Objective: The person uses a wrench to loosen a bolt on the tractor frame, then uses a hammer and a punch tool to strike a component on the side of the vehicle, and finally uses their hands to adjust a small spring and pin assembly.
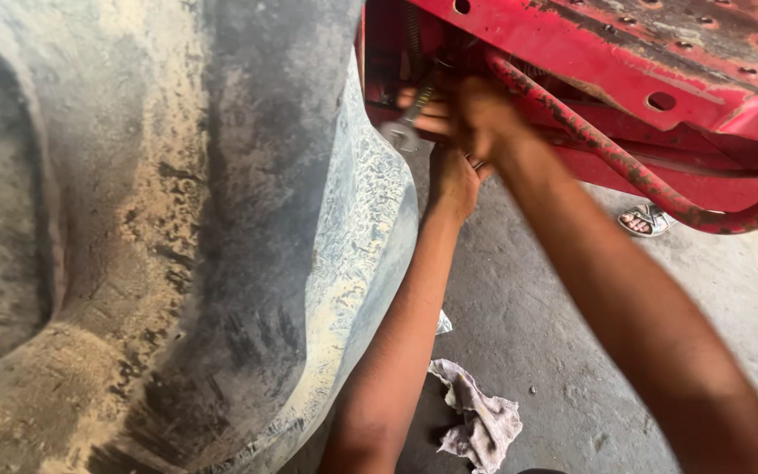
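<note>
Large tyre (160, 246) fills the left half of the view, closest to the camera. Black rubber, heavily caked with dried tan mud, sidewall curving toward the centre.

Both forearms reach up and away from the camera into the underside of a red metal frame (625, 53). Paint is chipped, with rust showing and rows of holes along the top plate. A bent red pipe (651, 184) runs under the frame from upper centre to the right edge.

Right hand (475, 114) is high, at the dark gap where tyre and frame meet. Its fingers (427, 110) are curled together around a metal tool (410, 118), a grey shaft with a rounded end that points down and left. The tool sits just beside the tyre's edge, below the frame's corner.

Left hand (454, 180) is directly below the right one, touching its wrist area. Back of the hand faces the camera; whether its fingers are apart or together, cannot tell.

Concrete floor (563, 351) below, stained grey. A crumpled pale rag (480, 421) lies on it near the left elbow. Well apart, at right under the pipe, a sandalled foot (645, 219) of another person.
</note>
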